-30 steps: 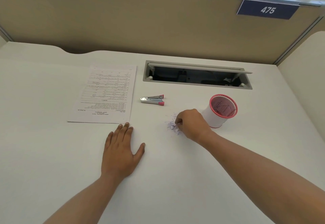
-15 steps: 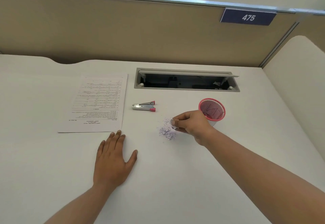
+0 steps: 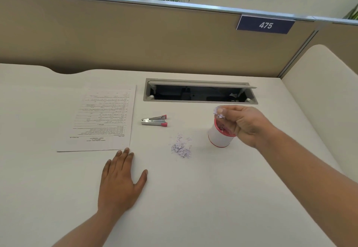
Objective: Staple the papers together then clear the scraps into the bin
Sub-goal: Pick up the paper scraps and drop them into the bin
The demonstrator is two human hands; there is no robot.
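A stack of printed papers [image 3: 102, 119] lies flat on the white desk at the left. A small silver stapler with pink ends [image 3: 154, 120] rests just right of the papers. A pile of pale purple paper scraps [image 3: 181, 147] sits on the desk in the middle. To its right stands a small white bin with a pink rim [image 3: 218, 137]. My right hand [image 3: 242, 124] hovers over the bin, its fingers pinched on a few scraps, and it hides much of the bin's opening. My left hand [image 3: 120, 182] lies flat on the desk below the papers' corner, fingers spread.
An open cable hatch [image 3: 199, 92] is set into the desk behind the stapler and bin. A tan partition [image 3: 135, 39] with a "475" sign [image 3: 265, 25] walls off the back. A cream side panel [image 3: 325, 91] rises at the right.
My right hand pinched scraps from the pile and lifted them right, to above the bin. The view tilted up a little. My left hand stayed flat.
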